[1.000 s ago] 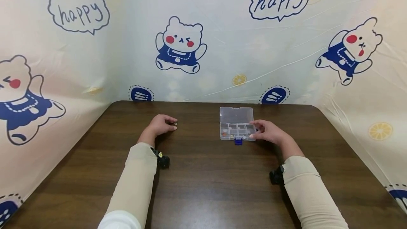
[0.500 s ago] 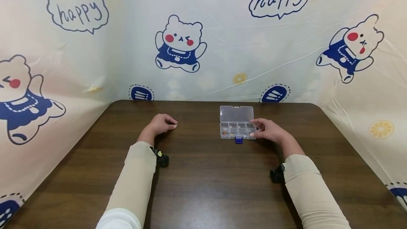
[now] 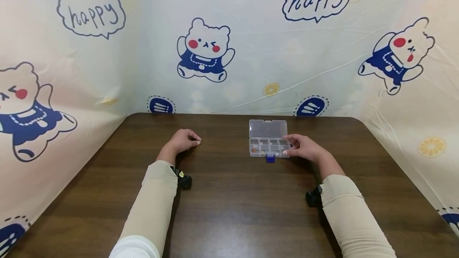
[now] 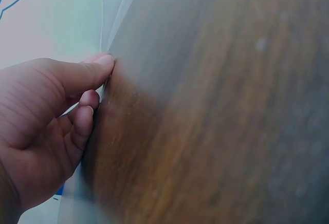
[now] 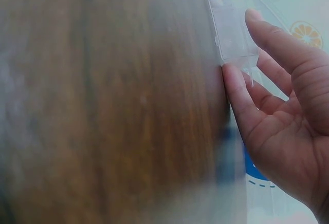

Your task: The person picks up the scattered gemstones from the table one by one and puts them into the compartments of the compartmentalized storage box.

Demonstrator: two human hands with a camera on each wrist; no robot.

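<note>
On the table stands a clear plastic compartment box, its lid tipped open to the back and a blue latch at its front. Tiny pieces lie in some compartments, an orange one at the left among them. My right hand grips the box's right end, thumb at the front and a finger at the back. Off to the left, my left hand pinches thumb and forefinger together at the tabletop. The tiny pale piece between them is hidden now; the left wrist view shows only the closed fingertips.
The brown wooden table has rounded far corners. A printed curtain with bears hangs along its back and sides. Something round and white lies over the left sleeve at the bottom edge.
My left thumb and forefinger have come together over the tiny pale piece that showed between them a second ago. The right hand and the box stay put.
</note>
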